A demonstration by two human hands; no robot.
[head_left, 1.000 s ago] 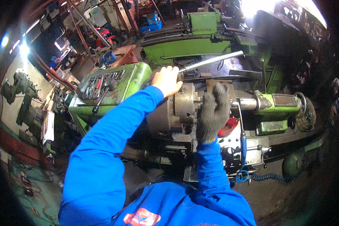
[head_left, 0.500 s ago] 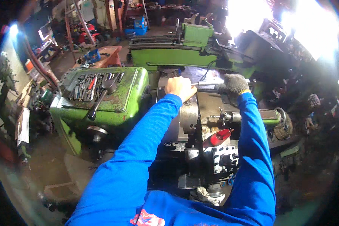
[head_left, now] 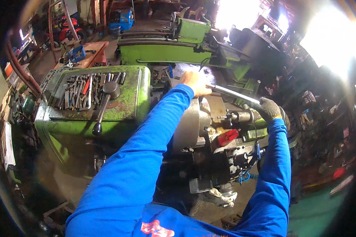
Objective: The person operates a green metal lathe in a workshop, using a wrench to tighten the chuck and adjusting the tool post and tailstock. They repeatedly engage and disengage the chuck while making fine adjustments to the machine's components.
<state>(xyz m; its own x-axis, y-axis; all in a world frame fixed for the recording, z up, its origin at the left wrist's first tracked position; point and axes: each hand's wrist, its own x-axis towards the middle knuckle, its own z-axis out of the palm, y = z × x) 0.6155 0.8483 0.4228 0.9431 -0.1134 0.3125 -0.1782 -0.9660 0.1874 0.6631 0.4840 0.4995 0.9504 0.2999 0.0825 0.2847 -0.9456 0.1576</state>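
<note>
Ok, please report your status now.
Bare left hand at left end of long silver metal bar. Grey-gloved right hand grips its right end. No obstruction visible between hands.

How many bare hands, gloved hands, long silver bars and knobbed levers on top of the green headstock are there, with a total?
Bare left hand: 1
Gloved right hand: 1
Long silver bar: 1
Knobbed lever on top of the green headstock: 1
Total: 4

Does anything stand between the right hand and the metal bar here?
Only a grey glove: the right hand is closed around the right end of the metal bar, with nothing else visible in between.
</note>
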